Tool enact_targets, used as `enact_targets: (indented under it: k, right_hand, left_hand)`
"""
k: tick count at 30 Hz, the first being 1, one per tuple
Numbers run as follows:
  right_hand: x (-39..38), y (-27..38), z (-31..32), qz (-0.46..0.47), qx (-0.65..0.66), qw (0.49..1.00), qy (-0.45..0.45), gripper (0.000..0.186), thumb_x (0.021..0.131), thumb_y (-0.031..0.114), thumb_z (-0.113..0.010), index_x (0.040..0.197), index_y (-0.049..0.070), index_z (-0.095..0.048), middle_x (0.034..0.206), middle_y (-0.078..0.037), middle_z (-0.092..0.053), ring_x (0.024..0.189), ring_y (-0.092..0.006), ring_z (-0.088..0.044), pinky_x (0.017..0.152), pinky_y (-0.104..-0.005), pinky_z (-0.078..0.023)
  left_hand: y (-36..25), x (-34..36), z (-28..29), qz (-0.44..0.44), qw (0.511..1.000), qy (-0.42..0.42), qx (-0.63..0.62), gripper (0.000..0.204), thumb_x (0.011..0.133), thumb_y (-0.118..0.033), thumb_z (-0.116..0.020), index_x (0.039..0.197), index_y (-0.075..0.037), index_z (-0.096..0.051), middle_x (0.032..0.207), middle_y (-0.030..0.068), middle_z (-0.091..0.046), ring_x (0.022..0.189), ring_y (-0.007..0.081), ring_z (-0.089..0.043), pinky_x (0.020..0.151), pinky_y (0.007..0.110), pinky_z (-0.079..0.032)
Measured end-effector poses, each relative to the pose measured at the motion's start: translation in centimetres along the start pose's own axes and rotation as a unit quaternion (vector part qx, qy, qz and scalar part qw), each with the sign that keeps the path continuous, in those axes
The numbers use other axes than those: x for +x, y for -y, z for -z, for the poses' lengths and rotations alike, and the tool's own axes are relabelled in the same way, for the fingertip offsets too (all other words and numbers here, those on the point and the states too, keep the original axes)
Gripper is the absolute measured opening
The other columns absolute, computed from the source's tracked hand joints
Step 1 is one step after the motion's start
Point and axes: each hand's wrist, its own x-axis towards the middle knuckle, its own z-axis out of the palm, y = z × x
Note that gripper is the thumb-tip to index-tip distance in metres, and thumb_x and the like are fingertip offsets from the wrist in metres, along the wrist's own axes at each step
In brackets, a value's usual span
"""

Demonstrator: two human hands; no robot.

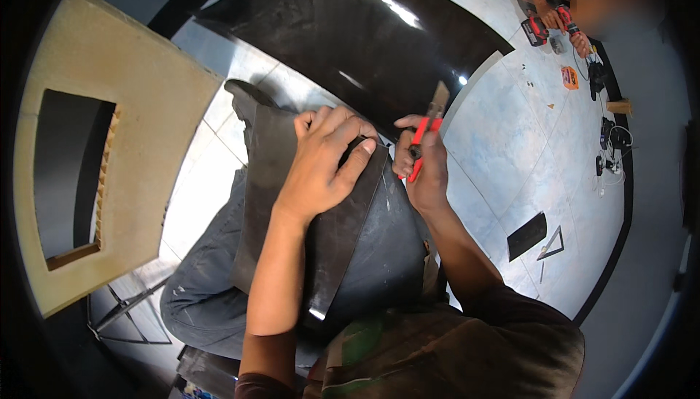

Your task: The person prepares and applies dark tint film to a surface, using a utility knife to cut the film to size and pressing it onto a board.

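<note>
A dark brown, smooth sheet (267, 173) lies across my lap, one straight edge running down along my thigh. My left hand (321, 155) is closed on the sheet near its far corner, fingers bent and thumb by the edge. In my right hand (426, 169), just beside that corner, is a red utility knife (430, 116). Its wide blade points up and away, apart from the sheet. Part of the knife's handle is hidden by my fingers.
A large glossy dark sheet (321, 27) lies on the tiled floor ahead. At left stands a yellowish panel (138, 122) with a rectangular cutout. Rightward are a small black piece (526, 237), a triangular frame (552, 244) and cables (616, 140). Another person holds a red power drill (566, 20).
</note>
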Motion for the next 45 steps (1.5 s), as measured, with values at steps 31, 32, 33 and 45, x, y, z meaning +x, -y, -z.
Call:
enact_targets:
  k: [31,32,33,45]
  right_hand:
    - [2.0,-3.6,2.2,0.286,-0.403,0.868,0.058,0.050,0.109,0.046,-0.053,0.092,0.000,-0.060,0.076,-0.014,-0.058,0.062,-0.0294,-0.057,0.059,-0.0407,-0.043]
    - [2.0,-3.6,2.2,0.288,-0.410,0.864,0.060,0.050,0.109,0.046,-0.052,0.091,0.000,-0.060,0.076,-0.014,-0.058,0.063,-0.0292,-0.057,0.059,-0.0407,-0.043]
    - [2.1,-3.6,2.3,0.290,-0.417,0.860,0.061,0.050,0.109,0.046,-0.052,0.091,0.000,-0.060,0.076,-0.013,-0.058,0.063,-0.0291,-0.058,0.059,-0.0406,-0.043]
    - [2.7,-4.0,2.0,0.301,-0.400,0.862,0.076,0.050,0.110,0.046,-0.051,0.088,0.001,-0.057,0.077,-0.013,-0.055,0.065,-0.0287,-0.055,0.060,-0.0407,-0.042]
  left_hand:
    - [1.2,-0.6,-1.0,0.032,0.998,-0.035,0.046,0.012,0.099,-0.018,-0.071,0.100,-0.007,-0.072,0.101,0.0044,-0.068,0.107,0.0230,-0.058,0.110,0.038,-0.029]
    - [1.3,-0.6,-1.0,0.030,0.998,-0.035,0.046,0.012,0.099,-0.019,-0.071,0.100,-0.006,-0.072,0.101,0.0044,-0.068,0.107,0.0229,-0.058,0.110,0.038,-0.029]
    - [1.3,-0.6,-1.0,0.031,0.998,-0.033,0.043,0.013,0.099,-0.019,-0.071,0.100,-0.006,-0.072,0.101,0.0043,-0.067,0.107,0.0228,-0.058,0.110,0.038,-0.029]
    - [1.9,-0.5,-0.8,0.020,1.000,-0.013,0.010,0.012,0.100,-0.017,-0.072,0.101,-0.005,-0.073,0.101,0.0059,-0.068,0.107,0.0231,-0.060,0.109,0.037,-0.032]
